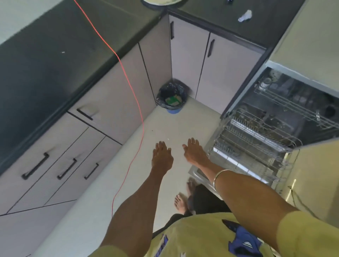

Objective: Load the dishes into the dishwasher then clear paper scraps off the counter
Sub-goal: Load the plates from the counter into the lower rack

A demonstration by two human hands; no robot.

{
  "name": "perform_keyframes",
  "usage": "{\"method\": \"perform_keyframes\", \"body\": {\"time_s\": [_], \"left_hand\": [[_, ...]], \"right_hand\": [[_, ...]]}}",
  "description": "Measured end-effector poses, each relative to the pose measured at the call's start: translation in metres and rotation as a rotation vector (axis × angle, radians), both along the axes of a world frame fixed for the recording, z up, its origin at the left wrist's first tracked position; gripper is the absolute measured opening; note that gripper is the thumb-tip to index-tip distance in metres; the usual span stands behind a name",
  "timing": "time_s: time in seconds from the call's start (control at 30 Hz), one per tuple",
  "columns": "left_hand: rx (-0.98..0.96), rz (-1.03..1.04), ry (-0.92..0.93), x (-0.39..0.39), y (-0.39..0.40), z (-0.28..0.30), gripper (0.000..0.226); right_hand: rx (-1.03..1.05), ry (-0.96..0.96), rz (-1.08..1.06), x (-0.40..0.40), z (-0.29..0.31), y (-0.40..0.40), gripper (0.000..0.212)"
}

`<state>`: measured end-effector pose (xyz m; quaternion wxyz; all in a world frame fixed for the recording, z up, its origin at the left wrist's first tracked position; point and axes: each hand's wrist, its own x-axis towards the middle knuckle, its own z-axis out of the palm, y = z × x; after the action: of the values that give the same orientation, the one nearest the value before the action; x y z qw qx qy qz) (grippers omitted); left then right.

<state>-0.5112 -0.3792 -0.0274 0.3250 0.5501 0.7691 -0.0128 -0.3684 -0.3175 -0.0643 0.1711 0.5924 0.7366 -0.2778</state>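
Note:
The dishwasher [286,110] stands open at the right, its lower wire rack [256,145] pulled out over the dropped door and its upper rack [293,102] partly out. A crumpled white paper scrap [244,16] lies on the dark counter [256,23] at the top right. The edge of a plate [161,2] shows at the top of the view on the counter corner. My left hand [162,156] and my right hand [194,152] hang over the floor with straight fingers, holding nothing, just left of the lower rack.
A blue bin lined with a black bag [172,98] sits in the floor corner, green scraps inside. A red cord [128,82] hangs down across the left cabinets to the floor. Another dark counter [45,64] runs along the left above drawers. My bare feet [181,201] are below.

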Motion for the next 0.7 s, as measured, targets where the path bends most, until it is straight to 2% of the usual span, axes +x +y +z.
{"method": "perform_keyframes", "body": {"time_s": [0.07, 0.13, 0.2, 0.4, 0.53, 0.7], "left_hand": [[0.003, 0.015, -0.001, -0.015, 0.013, 0.0, 0.052], [0.002, 0.018, 0.009, -0.027, 0.032, 0.003, 0.053], [0.001, -0.018, 0.023, -0.036, 0.055, 0.007, 0.052], [0.056, -0.072, 0.035, -0.064, 0.147, 0.028, 0.051], [0.08, -0.134, 0.042, -0.077, 0.203, 0.039, 0.051], [0.146, -0.208, 0.067, -0.094, 0.284, 0.053, 0.05]], "right_hand": [[-0.025, -0.001, -0.007, -0.015, 0.006, 0.017, 0.086], [-0.054, 0.001, -0.027, -0.027, 0.022, 0.037, 0.061], [-0.018, 0.015, -0.002, -0.035, 0.031, 0.06, 0.05], [0.047, 0.057, -0.03, -0.056, 0.054, 0.139, 0.045], [0.038, 0.09, -0.14, -0.067, 0.069, 0.191, 0.052], [0.128, 0.078, -0.137, -0.076, 0.068, 0.276, 0.056]]}}
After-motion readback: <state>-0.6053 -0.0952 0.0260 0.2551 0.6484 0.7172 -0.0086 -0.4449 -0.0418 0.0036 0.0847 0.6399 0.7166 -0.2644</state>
